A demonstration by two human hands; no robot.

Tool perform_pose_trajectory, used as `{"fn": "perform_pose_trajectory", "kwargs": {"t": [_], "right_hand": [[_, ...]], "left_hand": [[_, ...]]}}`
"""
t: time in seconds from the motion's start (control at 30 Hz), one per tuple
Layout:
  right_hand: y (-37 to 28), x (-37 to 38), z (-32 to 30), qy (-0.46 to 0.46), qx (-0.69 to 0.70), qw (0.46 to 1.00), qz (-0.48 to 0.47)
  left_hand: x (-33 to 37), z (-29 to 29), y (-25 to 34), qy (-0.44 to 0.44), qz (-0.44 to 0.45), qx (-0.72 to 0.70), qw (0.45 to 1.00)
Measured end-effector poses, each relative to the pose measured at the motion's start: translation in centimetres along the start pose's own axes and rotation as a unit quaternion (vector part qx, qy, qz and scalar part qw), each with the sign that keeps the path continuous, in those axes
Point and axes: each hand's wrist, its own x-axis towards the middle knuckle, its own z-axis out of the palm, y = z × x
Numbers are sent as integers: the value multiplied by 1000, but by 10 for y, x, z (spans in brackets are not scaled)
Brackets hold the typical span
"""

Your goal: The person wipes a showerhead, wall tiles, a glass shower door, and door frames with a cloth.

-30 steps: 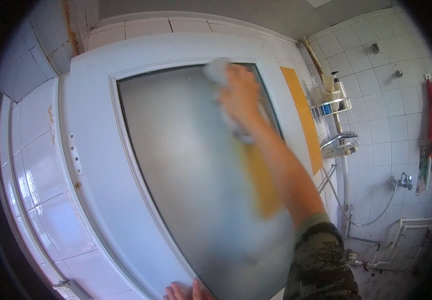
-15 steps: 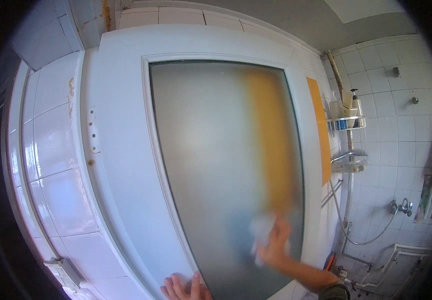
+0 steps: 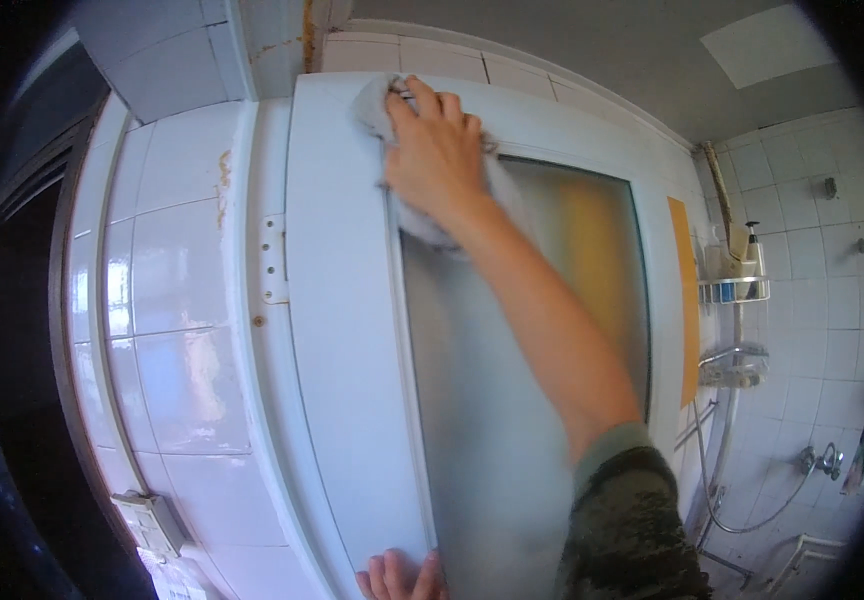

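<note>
My right hand (image 3: 437, 150) presses a grey-white cloth (image 3: 377, 105) against the upper left corner of a white door frame (image 3: 342, 330). The cloth bunches around the fingers and hangs over the corner of the frosted glass pane (image 3: 492, 420). My right forearm, in a dark patterned sleeve, crosses in front of the glass. Low on the door, my left hand (image 3: 402, 577) rests with its fingers spread on the white frame beside the glass edge; its lower part is cut off by the picture's edge.
Metal hinge plate (image 3: 272, 258) on the door's left edge. White tiled wall (image 3: 187, 390) with a switch box (image 3: 149, 522) at left, dark doorway (image 3: 22, 330) beyond. At right, an orange strip (image 3: 684, 300), a wire shelf (image 3: 737, 290) with bottles, and a shower tap (image 3: 822, 460) with hose.
My right hand has carried the cloth from the lower right of the glass up to the door's upper left corner. My left hand stays low on the frame. The view has shifted.
</note>
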Motion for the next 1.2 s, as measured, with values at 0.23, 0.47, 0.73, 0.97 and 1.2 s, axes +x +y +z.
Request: {"fn": "perform_pose_trajectory", "kwargs": {"t": [0.23, 0.47, 0.73, 0.97, 1.2], "right_hand": [[99, -36, -39, -34, -193, 960, 202], [6, -4, -10, -18, -66, 998, 0], [38, 7, -11, -38, -27, 999, -13], [212, -7, -34, -42, -169, 962, 212], [337, -73, -87, -54, -205, 940, 268]], "left_hand": [[2, -6, 2, -33, -33, -13, 999], [4, -1, 6, -5, -40, -5, 999], [-2, 1, 3, -43, -27, 39, 998], [0, 5, 6, 2, -12, 82, 997], [4, -4, 12, -79, -47, 45, 995]]}}
